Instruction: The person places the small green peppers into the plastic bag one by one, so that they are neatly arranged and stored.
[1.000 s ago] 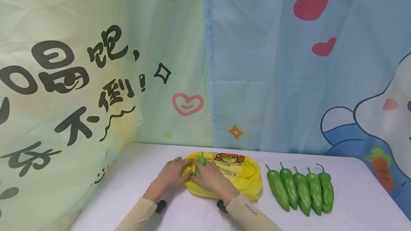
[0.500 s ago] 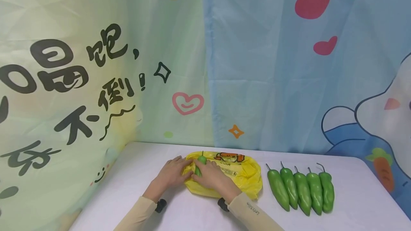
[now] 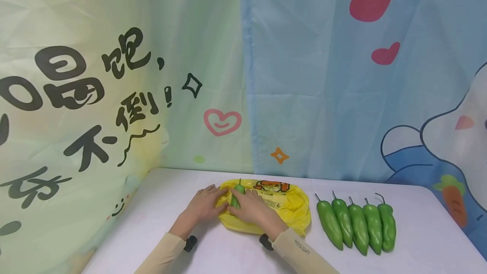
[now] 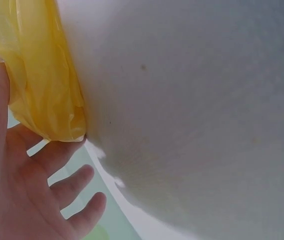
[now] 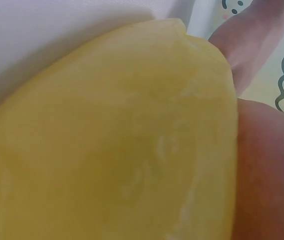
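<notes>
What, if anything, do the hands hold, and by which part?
The left hand holds the yellow bag by its left end, between thumb and fingers. The right hand partly covers a green pepper; whether it grips pepper or bag is hidden.

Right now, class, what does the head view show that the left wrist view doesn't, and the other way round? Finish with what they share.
Only the head view: the row of five green peppers, the single pepper over the yellow bag, the beige sleeves and the red hearts.
Only the left wrist view: the inner side of the left grip, and a tiny dark speck.
Both: the yellow bag, the left grip and the white tabletop.
</notes>
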`<state>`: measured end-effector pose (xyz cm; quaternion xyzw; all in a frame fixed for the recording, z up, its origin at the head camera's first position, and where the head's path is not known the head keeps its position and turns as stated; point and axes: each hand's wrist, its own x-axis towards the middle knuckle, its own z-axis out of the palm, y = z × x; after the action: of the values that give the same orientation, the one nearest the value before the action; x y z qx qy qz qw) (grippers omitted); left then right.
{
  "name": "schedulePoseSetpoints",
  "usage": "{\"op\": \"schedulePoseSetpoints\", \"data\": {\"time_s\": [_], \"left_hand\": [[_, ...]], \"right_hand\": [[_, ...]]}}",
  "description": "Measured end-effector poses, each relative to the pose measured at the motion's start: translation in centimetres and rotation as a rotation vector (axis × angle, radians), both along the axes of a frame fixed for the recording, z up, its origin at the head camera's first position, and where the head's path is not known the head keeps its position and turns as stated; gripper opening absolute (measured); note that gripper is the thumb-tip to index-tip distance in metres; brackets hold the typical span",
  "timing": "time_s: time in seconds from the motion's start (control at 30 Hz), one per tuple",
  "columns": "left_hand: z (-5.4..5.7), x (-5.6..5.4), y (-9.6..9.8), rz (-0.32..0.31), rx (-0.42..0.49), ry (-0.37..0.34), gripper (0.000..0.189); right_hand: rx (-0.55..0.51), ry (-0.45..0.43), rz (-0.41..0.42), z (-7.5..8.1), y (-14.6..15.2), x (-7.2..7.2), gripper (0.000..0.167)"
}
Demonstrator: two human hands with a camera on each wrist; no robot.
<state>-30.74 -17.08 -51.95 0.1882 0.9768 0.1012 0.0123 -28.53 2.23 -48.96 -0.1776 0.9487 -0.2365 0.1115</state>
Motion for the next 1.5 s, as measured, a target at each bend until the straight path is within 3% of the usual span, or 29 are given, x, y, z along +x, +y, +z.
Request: {"op": "schedulePoseSetpoints", "data": {"time_s": [0.6,1.17,1.5], "left_hand": [[0.1,0.2,0.0,-0.004,-0.007,0.017,0.052],[0.0,0.1,-0.1,-0.012,0.006,0.013,0.052],[-0.3,-0.1,0.0,-0.004,0.011,0.005,0.054]], "right_hand": [[-0.006,-0.014,0.013,0.6,1.2,0.4,0.065],[-0.022,0.041,0.041,2.2,3.0,1.5,0.066],[-0.037,0.051,0.064,2.3,4.0,2.0,0.066]]}}
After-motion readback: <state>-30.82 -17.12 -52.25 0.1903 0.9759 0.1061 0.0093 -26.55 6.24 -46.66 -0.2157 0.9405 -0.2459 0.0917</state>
